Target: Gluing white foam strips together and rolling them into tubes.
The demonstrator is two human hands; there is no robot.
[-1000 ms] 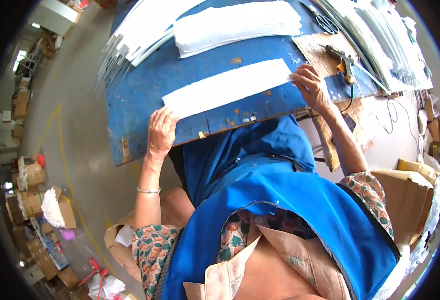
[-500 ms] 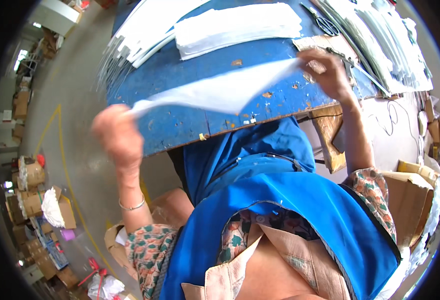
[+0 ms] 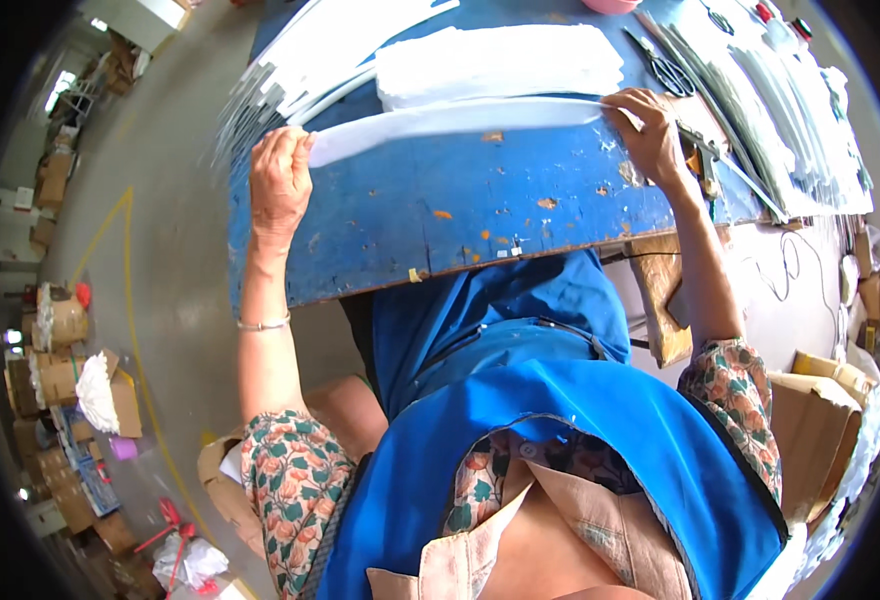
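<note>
The left hand [image 3: 280, 185] pinches one end of a long white strip [image 3: 455, 118] and the right hand [image 3: 650, 130] pinches the other, so its long axis runs straight between them, over the blue table [image 3: 440, 230], just before a white stack [image 3: 500, 60]

The person wore a bright blue apron over a short-sleeved top printed with green leaves and orange-red flowers on a pale ground. The sleeves ended above the elbows, leaving both forearms bare. A thin metal bangle [image 3: 263, 324] circled the wrist below the left hand [image 3: 280, 180]. The right hand [image 3: 650, 130] showed no jewellery. A beige collar or lapel lay at the chest, under the apron's upper edge.
</note>
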